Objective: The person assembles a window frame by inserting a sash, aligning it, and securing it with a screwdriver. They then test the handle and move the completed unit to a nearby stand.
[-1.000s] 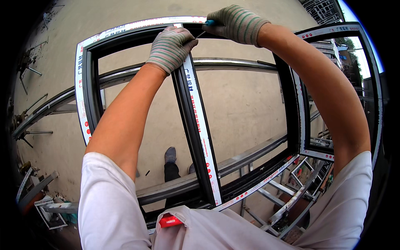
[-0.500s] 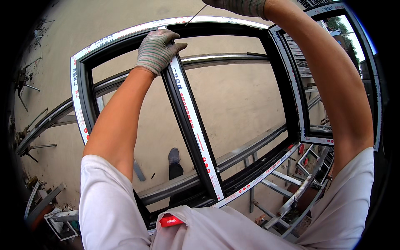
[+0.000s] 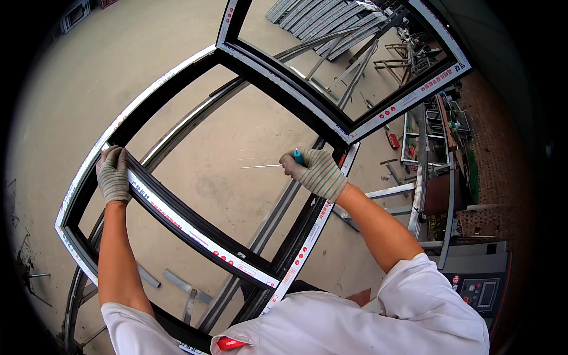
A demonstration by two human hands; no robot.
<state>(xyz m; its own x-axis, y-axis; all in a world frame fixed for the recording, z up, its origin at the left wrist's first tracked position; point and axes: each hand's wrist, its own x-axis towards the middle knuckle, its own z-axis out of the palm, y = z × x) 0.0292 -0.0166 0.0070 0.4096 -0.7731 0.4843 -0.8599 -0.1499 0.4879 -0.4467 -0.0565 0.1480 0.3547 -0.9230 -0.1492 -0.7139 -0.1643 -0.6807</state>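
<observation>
My left hand point(image 3: 113, 176), in a striped work glove, grips the far end of a black crossbar point(image 3: 195, 232) covered with white printed film. That end meets the far side of a black window frame point(image 3: 151, 93). In my gloved right hand point(image 3: 321, 175) is a screwdriver point(image 3: 299, 156) with a teal handle, the fingers closed round it. Its thin metal shaft points left over the frame's opening and touches nothing. A hinged sash point(image 3: 408, 100) stands swung out at the frame's far right.
Metal rails point(image 3: 168, 139) run beneath the frame. Stacked profiles point(image 3: 325, 21) lie at the far right back. A grey machine with a control panel point(image 3: 482, 293) stands at the lower right, near a metal rack point(image 3: 426, 139). Loose metal pieces point(image 3: 186, 287) lie on the floor.
My view has turned to the right. My right hand has come back from the frame's far edge with the screwdriver, to over the opening. My left hand stays at the crossbar's far end.
</observation>
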